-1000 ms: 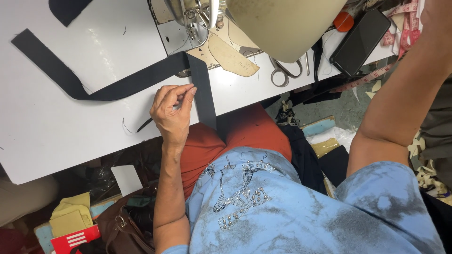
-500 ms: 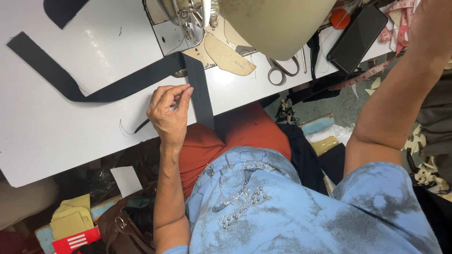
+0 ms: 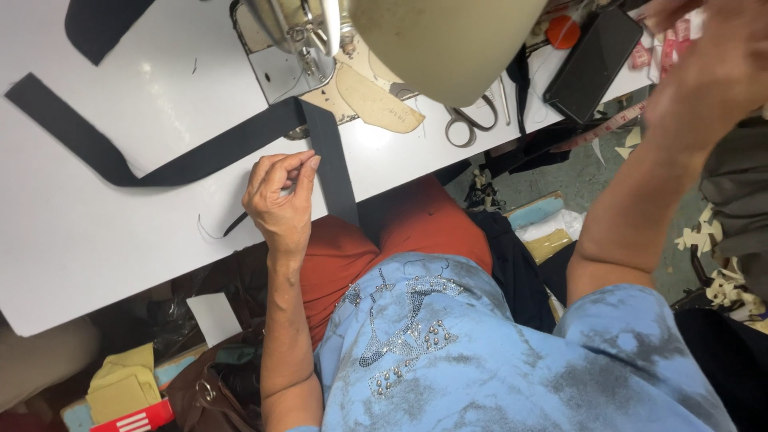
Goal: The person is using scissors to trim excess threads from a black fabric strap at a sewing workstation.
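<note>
A long black fabric strap [image 3: 200,156] lies across the white table [image 3: 88,240], runs under the needle area of a beige sewing machine [image 3: 432,40], then bends down over the table's front edge. My left hand [image 3: 280,196] rests on the table just left of the strap's hanging part, with thumb and fingertips pinched together. What they pinch is too small to see. A loose dark thread lies beside that hand. My right hand [image 3: 704,64] is raised at the far upper right, blurred, near small red and white tags [image 3: 660,52].
Scissors [image 3: 468,120], a black phone [image 3: 592,52], an orange round thing [image 3: 564,32] and a measuring tape [image 3: 608,128] lie right of the machine. Another black fabric piece [image 3: 100,24] is at the top left. A brown bag [image 3: 216,392] and yellow cloth [image 3: 120,384] sit below the table.
My right forearm has swung further up toward the tags at the table's far right. My left hand has stayed pinched beside the strap, which has not visibly shifted.
</note>
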